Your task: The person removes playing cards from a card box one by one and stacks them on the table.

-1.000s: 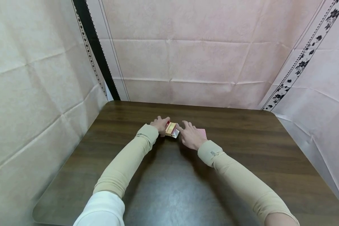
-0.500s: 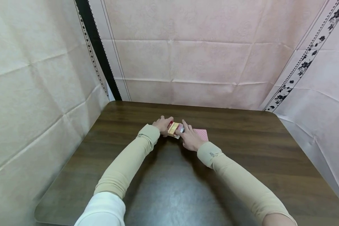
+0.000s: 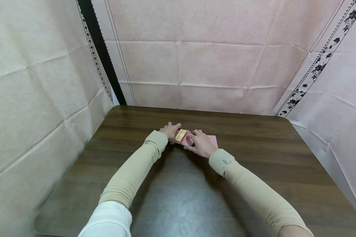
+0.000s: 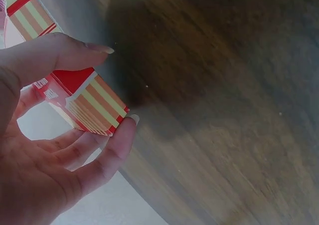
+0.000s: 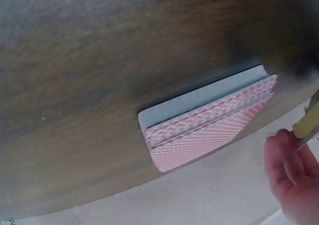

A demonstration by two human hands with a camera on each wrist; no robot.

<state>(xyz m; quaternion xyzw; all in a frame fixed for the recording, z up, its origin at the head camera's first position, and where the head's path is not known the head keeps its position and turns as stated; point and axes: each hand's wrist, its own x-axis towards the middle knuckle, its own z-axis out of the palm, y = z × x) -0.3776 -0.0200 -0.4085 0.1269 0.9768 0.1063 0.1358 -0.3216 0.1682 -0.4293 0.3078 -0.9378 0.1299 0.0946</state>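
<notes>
My left hand [image 3: 168,131] grips a red and yellow striped card box [image 3: 181,135]; in the left wrist view its thumb lies across one face of the box [image 4: 94,103] and fingers are at the far corner. Pink-patterned playing cards [image 3: 187,140] show at the box's right end, in line with it. My right hand [image 3: 202,144] holds them there, thumb on the near side and fingers on the far side; how many cards is hidden. Beside the right hand a fanned stack of pink-backed playing cards [image 5: 209,125] lies on the table.
The dark wood tabletop [image 3: 166,197] stretches around both hands, its far edge just beyond them. Pale cloth curtains [image 3: 195,65] hang behind the table and at both sides.
The right hand's pointing finger has drawn back; its thumb and fingers have moved to either side of the cards at the box's end. The left hand and box have barely moved.
</notes>
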